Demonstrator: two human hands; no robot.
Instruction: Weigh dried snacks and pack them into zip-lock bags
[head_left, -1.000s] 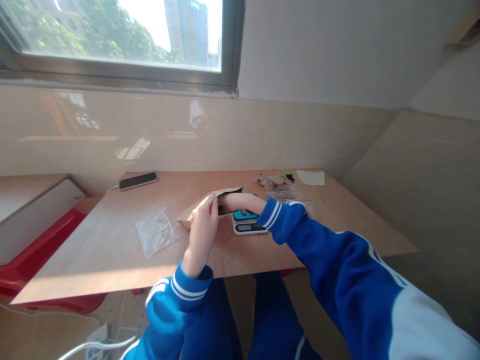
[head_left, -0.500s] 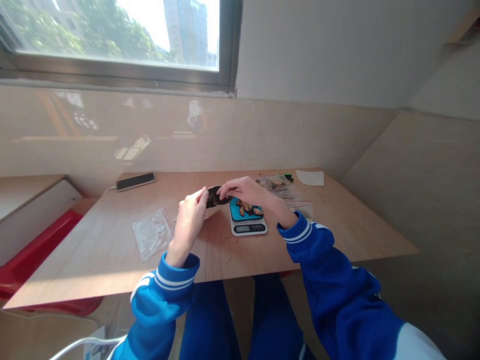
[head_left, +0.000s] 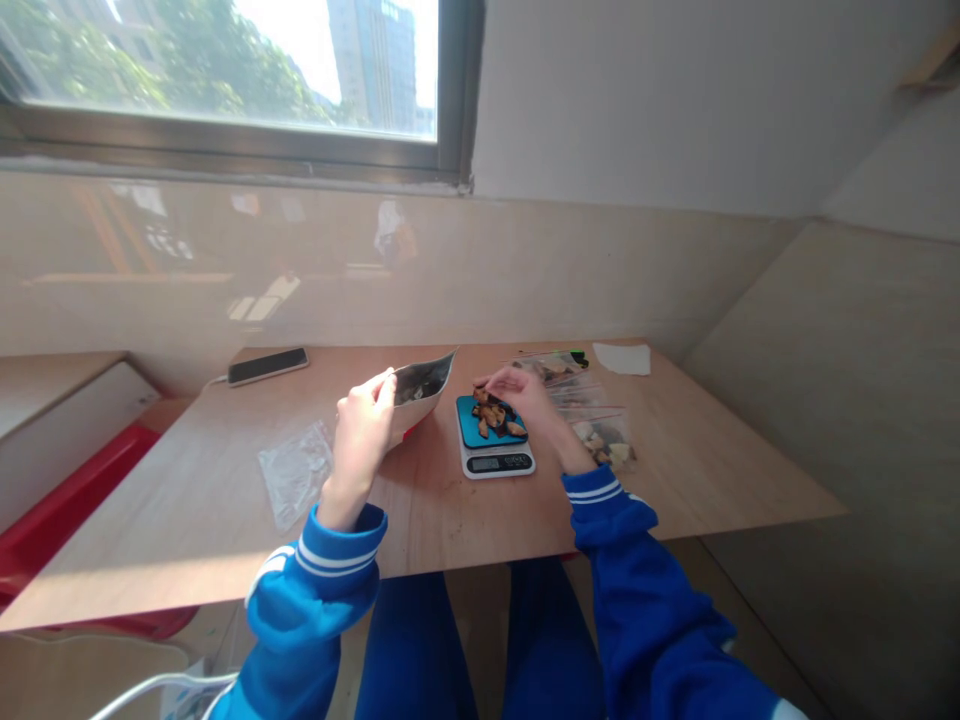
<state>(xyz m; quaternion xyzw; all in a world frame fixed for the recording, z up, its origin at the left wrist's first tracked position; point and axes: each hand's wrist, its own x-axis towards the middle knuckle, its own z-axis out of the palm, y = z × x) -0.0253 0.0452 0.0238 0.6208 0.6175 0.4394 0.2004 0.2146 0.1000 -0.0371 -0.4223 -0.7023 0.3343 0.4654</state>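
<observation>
My left hand [head_left: 367, 420] is closed on the rim of a pouch [head_left: 420, 404] with a dark lining, whose open mouth tilts toward me. Over the kitchen scale [head_left: 498, 462], my right hand [head_left: 519, 395] pinches a brown dried slice [head_left: 481, 393] at its fingertips. Several more brown, dark-edged dried slices [head_left: 492, 420] lie heaped on the scale's blue top. Whether the pinched slice touches the heap, I cannot tell. The digits on the scale's display are too small to read.
Zip bags of dried pieces [head_left: 606, 438] lie right of the scale, with a white paper [head_left: 622, 358] behind them. A clear plastic bag [head_left: 296, 472] lies on the left, and a phone [head_left: 268, 367] with a cable sits at the table's back edge.
My right hand has come out of the pouch and moved right, over the scale, with a dried slice. The pouch has shifted slightly left in my left hand, its mouth now showing more.
</observation>
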